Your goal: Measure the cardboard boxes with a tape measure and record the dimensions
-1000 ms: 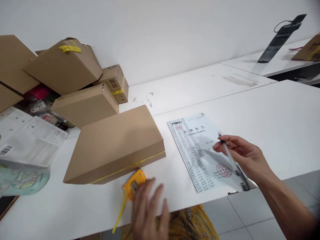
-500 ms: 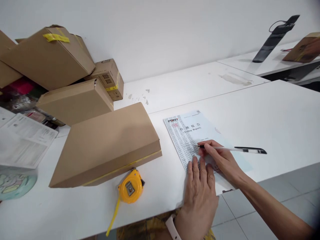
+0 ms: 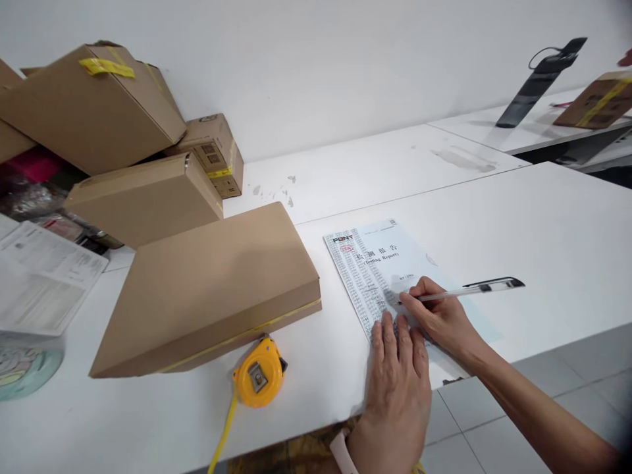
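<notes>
My right hand [image 3: 442, 319] is closed round a clear pen [image 3: 486, 288] with a black clip, its tip low over a printed report booklet [image 3: 382, 253] headed "Testing Report". Flat across the booklet's lower edge lies my left hand [image 3: 399, 375], fingers stretched out and pressing on the paper. The booklet rests on the white table [image 3: 316, 368], its lower part hidden under both hands. To the left sits a yellow tape measure [image 3: 260, 375] with a bit of its yellow blade pulled out. It is close to the front of a flat cardboard box [image 3: 222, 276].
More cardboard boxes [image 3: 123, 112] are piled at the back left, against the wall. Papers [image 3: 49, 276] and a teal container [image 3: 29, 368] stand at the left edge. A dark water bottle [image 3: 538, 85] and a taped box [image 3: 595, 102] are on the far right table, with part of another person's hand above.
My right hand and the pen tip have shifted slightly right and down over the booklet. My left hand stays on the paper. At far right, the other person's hand has risen off the taped box.
</notes>
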The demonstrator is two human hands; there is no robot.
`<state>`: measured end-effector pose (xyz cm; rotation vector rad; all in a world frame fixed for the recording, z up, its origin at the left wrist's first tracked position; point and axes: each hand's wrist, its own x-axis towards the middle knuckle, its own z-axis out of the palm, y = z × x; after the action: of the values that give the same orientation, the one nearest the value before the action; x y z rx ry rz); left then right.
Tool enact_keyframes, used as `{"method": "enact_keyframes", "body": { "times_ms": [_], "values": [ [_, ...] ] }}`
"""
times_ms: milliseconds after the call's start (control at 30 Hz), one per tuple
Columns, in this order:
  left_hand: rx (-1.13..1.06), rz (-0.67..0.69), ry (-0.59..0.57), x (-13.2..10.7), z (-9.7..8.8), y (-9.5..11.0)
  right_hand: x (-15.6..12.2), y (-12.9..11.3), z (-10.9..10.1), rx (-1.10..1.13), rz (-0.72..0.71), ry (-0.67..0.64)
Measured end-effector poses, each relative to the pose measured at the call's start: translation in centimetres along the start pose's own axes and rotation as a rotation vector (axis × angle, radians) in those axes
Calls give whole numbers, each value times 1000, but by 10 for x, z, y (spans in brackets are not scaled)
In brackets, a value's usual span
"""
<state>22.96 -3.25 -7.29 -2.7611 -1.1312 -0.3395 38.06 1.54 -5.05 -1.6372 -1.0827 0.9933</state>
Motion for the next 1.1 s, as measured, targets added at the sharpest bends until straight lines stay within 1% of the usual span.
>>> {"method": "enact_keyframes", "body": {
  "times_ms": [200, 400, 500, 667, 800, 1033, 1100],
  "values": [
    [13, -6, -1, 0, 2, 1, -3, -2, 1, -32, -19, 0],
    [-13, -5, -11, -1, -5, 0, -2, -2, 3, -75, -72, 13],
    [-4, -4, -5, -1, -8, -1, -1, -1, 2, -86, -70, 10],
    [6, 2, -10, -1, -5, 0, -1, 2, 2, -85, -98, -10],
    [9, -2, -10, 1, -2, 0, -1, 2, 2, -77, -87, -7],
    [11, -2, 9, 0, -7, -1, -2, 2, 0, -88, -100, -7],
    [7, 0, 6, -1, -7, -1, -2, 2, 0, -84, -80, 2]
  ]
}}
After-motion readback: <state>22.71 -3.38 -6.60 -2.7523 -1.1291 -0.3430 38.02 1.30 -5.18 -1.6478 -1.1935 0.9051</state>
